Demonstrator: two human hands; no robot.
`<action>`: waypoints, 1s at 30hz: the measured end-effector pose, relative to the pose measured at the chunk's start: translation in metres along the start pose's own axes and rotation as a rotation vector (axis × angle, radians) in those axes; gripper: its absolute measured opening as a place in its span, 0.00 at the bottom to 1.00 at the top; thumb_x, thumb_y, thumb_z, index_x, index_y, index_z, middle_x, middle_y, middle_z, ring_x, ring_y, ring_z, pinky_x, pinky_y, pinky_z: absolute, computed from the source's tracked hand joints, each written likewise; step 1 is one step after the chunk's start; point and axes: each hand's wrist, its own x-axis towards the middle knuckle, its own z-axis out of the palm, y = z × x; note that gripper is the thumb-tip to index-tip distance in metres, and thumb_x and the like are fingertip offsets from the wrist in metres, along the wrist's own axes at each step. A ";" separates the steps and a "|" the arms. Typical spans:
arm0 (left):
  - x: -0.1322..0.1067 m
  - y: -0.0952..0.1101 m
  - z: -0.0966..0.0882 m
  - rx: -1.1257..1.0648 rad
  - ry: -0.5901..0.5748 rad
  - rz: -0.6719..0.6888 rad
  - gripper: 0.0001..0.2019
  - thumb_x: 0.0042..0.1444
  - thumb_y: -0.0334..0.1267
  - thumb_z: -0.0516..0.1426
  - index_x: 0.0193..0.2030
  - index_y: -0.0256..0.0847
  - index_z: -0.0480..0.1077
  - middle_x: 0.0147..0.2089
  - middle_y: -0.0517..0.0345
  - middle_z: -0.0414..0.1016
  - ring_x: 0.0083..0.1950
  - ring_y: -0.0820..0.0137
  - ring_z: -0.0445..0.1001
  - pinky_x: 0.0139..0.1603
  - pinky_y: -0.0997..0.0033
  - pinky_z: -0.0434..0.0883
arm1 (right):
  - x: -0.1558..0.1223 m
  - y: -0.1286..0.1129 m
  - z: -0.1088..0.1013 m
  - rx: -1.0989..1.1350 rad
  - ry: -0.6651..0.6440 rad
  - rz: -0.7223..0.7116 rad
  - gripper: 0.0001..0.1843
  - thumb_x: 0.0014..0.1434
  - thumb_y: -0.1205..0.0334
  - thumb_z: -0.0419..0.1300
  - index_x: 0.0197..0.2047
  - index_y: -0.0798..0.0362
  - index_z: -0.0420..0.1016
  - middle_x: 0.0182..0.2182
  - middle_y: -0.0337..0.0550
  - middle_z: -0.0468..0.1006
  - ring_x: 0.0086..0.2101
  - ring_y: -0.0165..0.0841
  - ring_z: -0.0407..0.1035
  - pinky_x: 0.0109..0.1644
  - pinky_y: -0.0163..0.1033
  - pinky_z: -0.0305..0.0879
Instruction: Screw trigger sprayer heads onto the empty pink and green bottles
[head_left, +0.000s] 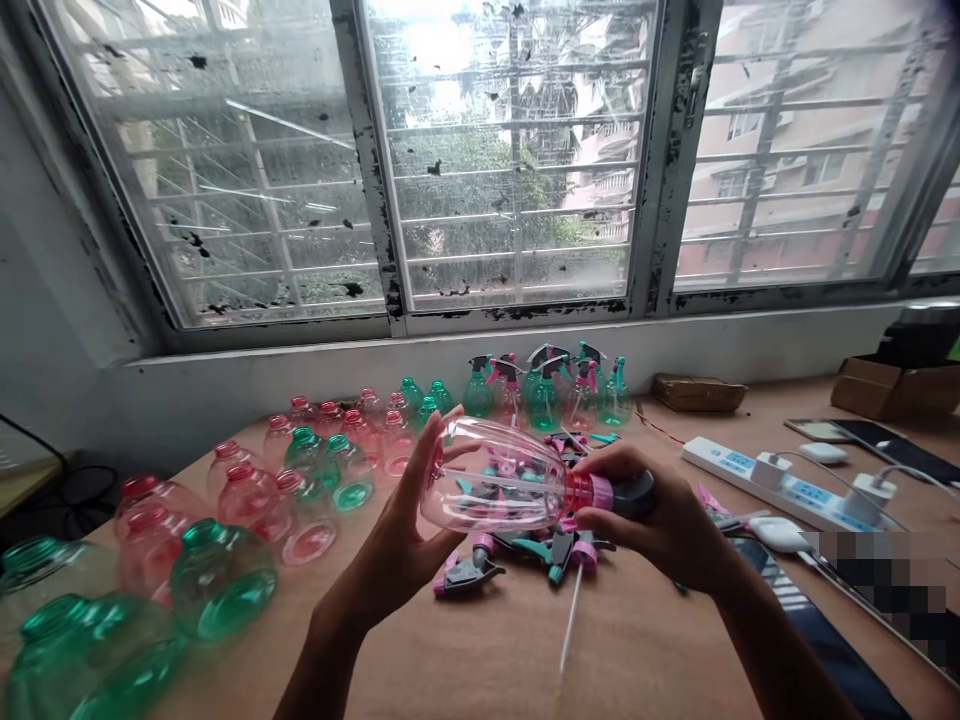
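I hold a clear pink plastic bottle (499, 487) sideways above the table. My left hand (409, 530) cups its base with the fingers curved round it. My right hand (652, 515) grips the pink and grey spray head (615, 493) at the bottle's neck. Under the bottle lies a heap of loose pink, teal and grey spray heads (525, 548) with thin dip tubes; one white tube (570, 620) points toward me.
Several empty pink and green bottles (225, 575) lie at the left of the wooden table (510, 660). Bottles fitted with spray heads (547, 395) stand near the window wall. At right are a white power strip (780, 488) with plugs, phones and cardboard boxes (877, 388).
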 end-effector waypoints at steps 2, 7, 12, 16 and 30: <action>0.002 0.003 -0.001 0.002 0.011 0.015 0.55 0.66 0.40 0.69 0.83 0.69 0.32 0.86 0.47 0.48 0.75 0.51 0.72 0.72 0.45 0.76 | 0.000 0.001 0.001 -0.019 -0.016 0.003 0.15 0.61 0.59 0.78 0.48 0.43 0.81 0.34 0.35 0.83 0.31 0.32 0.74 0.34 0.32 0.68; 0.001 0.011 -0.003 0.074 -0.039 -0.085 0.61 0.58 0.52 0.73 0.84 0.66 0.34 0.88 0.47 0.42 0.79 0.47 0.66 0.76 0.43 0.72 | -0.001 0.001 0.002 -0.023 -0.026 0.018 0.15 0.60 0.59 0.79 0.48 0.43 0.81 0.34 0.35 0.83 0.32 0.32 0.75 0.35 0.33 0.67; -0.001 0.010 -0.004 0.092 -0.028 -0.034 0.58 0.61 0.47 0.72 0.84 0.64 0.34 0.87 0.47 0.45 0.83 0.45 0.58 0.78 0.41 0.69 | -0.002 0.001 0.001 0.082 -0.031 0.027 0.14 0.63 0.53 0.76 0.48 0.43 0.81 0.35 0.36 0.81 0.31 0.33 0.72 0.33 0.34 0.67; -0.001 0.004 0.000 0.068 -0.011 0.028 0.56 0.66 0.38 0.68 0.83 0.70 0.31 0.87 0.47 0.46 0.81 0.48 0.62 0.78 0.38 0.68 | -0.001 -0.001 0.001 0.059 0.013 0.027 0.13 0.63 0.53 0.77 0.47 0.44 0.82 0.33 0.37 0.80 0.30 0.33 0.70 0.33 0.34 0.66; 0.004 0.015 -0.004 0.079 -0.040 -0.046 0.42 0.57 0.57 0.72 0.75 0.61 0.59 0.87 0.49 0.45 0.77 0.48 0.70 0.79 0.41 0.67 | -0.001 -0.002 0.003 -0.008 -0.002 0.001 0.14 0.61 0.57 0.77 0.48 0.43 0.81 0.35 0.37 0.84 0.32 0.34 0.77 0.35 0.34 0.71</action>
